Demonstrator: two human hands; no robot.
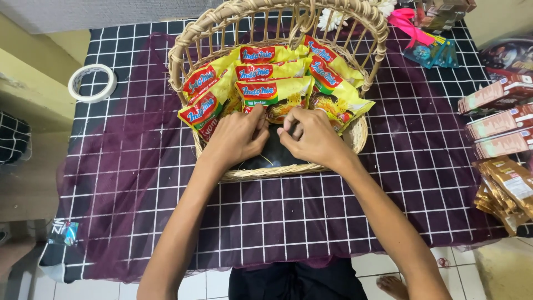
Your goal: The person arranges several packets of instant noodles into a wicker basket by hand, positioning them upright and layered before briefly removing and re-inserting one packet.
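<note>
Yellow noodle packets [272, 91] fan inside wicker basket [363, 130], left hand [239, 136] and right hand [313, 136] fingers curled together just below them, on black grid-patterned table [422, 166], tape roll [91, 83] far left.

Yellow noodle packets [275, 91] fanned inside a wicker basket [373, 33].
Overlapping, leaning upright against the back wall, red labels facing up; foremost packet at 12 o'clock from both hands, touched along its lower edge.

1 wicker basket [180, 61] w/ approx. 7 yellow instant-noodle packets [275, 91] in it. 2 hands [239, 136] in the basket. 1 tape roll [92, 83]. 3 pinkish-brown boxes [497, 125] at right, plus a stack of gold sachets [508, 191], no. unclear. 1 pink ribbon [410, 25].
</note>
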